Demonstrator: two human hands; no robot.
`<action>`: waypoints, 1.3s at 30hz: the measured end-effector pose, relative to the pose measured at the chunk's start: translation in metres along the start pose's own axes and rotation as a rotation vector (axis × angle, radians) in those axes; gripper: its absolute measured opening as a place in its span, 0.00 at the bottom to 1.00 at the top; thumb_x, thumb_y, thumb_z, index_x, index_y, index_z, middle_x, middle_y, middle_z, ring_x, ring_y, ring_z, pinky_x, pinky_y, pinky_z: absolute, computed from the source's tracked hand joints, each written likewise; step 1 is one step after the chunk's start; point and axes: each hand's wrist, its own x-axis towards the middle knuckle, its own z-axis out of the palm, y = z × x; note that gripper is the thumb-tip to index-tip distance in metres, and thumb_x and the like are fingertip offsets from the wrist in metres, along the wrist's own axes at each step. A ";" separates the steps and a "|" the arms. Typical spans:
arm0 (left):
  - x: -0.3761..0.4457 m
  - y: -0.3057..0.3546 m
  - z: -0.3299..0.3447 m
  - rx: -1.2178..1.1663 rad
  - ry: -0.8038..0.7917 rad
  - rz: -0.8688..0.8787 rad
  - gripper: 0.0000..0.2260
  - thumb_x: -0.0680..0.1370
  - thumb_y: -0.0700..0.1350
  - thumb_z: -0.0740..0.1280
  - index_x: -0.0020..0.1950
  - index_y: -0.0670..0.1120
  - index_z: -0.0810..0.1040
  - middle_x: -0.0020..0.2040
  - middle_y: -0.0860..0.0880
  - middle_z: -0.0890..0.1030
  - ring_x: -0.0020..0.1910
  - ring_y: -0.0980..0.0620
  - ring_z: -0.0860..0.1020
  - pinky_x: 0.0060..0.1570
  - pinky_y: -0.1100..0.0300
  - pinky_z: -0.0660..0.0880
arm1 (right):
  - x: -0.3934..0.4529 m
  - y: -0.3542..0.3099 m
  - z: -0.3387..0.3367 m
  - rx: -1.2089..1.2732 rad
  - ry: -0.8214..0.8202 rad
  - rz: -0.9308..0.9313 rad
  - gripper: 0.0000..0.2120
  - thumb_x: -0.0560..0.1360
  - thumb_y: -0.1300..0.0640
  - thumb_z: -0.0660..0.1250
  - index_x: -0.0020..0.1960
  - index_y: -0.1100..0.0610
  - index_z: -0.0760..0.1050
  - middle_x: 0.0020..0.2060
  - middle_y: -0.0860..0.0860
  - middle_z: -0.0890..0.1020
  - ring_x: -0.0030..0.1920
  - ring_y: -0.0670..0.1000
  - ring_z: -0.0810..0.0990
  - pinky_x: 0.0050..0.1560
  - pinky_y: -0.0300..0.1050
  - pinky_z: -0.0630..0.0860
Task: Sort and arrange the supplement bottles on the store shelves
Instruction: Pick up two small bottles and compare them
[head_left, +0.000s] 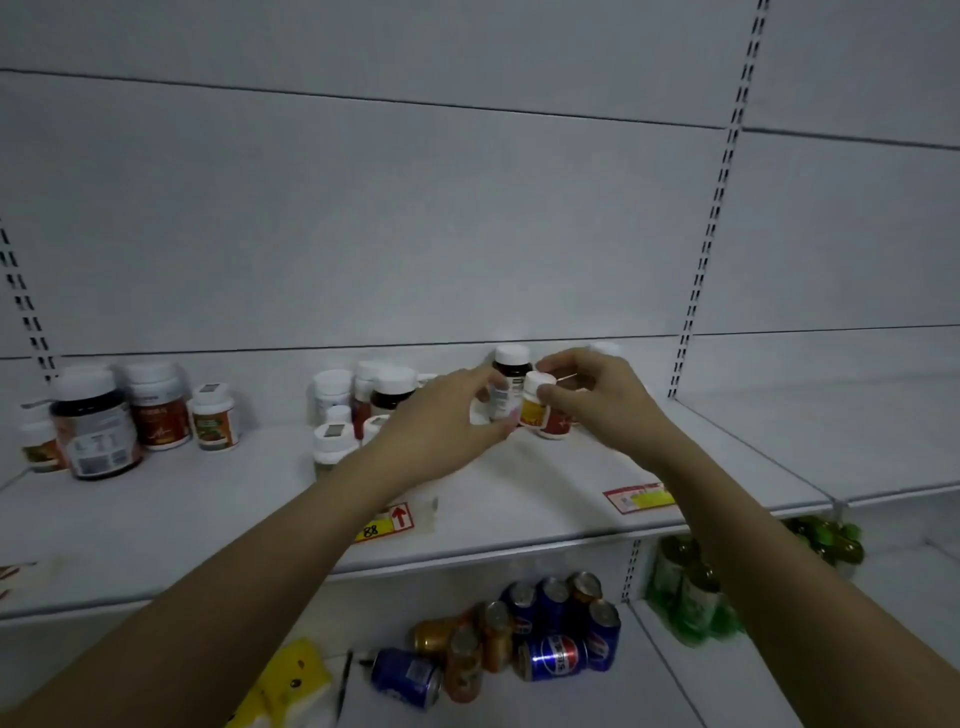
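Note:
On the white shelf (519, 499), my left hand (441, 421) curls round a dark bottle with a white cap (511, 364), thumb and fingers on its label. My right hand (597, 395) grips a small yellow-and-red bottle (540, 415) by its white cap, right beside the dark one. A cluster of white-capped bottles (363, 400) stands just left of my left hand. At the far left stands another group: a large dark jar (96, 426), a red-labelled bottle (158, 405) and a small green-labelled bottle (214, 415).
Price tags (639, 496) lie on the shelf front. On the lower shelf are several soda cans (524, 634), some tipped over, green bottles (691, 587) to the right and a yellow pack (291, 680) at the left. Slotted uprights (711, 228) divide the shelf bays.

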 end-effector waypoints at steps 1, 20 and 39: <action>0.004 0.005 0.013 0.006 -0.017 -0.011 0.17 0.77 0.57 0.66 0.64 0.56 0.72 0.61 0.55 0.77 0.55 0.56 0.74 0.52 0.59 0.72 | 0.001 0.007 -0.010 -0.004 -0.005 0.003 0.12 0.76 0.58 0.70 0.59 0.54 0.78 0.49 0.47 0.83 0.49 0.46 0.83 0.50 0.42 0.81; 0.018 0.026 0.142 0.327 -0.089 -0.397 0.22 0.80 0.61 0.55 0.73 0.57 0.68 0.74 0.52 0.68 0.72 0.49 0.65 0.71 0.48 0.61 | -0.003 0.124 -0.062 -0.023 -0.269 -0.082 0.11 0.76 0.56 0.70 0.58 0.51 0.78 0.45 0.41 0.79 0.46 0.42 0.78 0.41 0.23 0.72; 0.013 0.053 0.095 0.474 0.062 -0.385 0.19 0.79 0.61 0.57 0.67 0.57 0.74 0.66 0.53 0.76 0.65 0.51 0.72 0.64 0.48 0.69 | 0.011 0.067 -0.071 0.082 -0.184 -0.285 0.04 0.79 0.53 0.66 0.53 0.49 0.77 0.45 0.42 0.80 0.46 0.41 0.78 0.42 0.30 0.73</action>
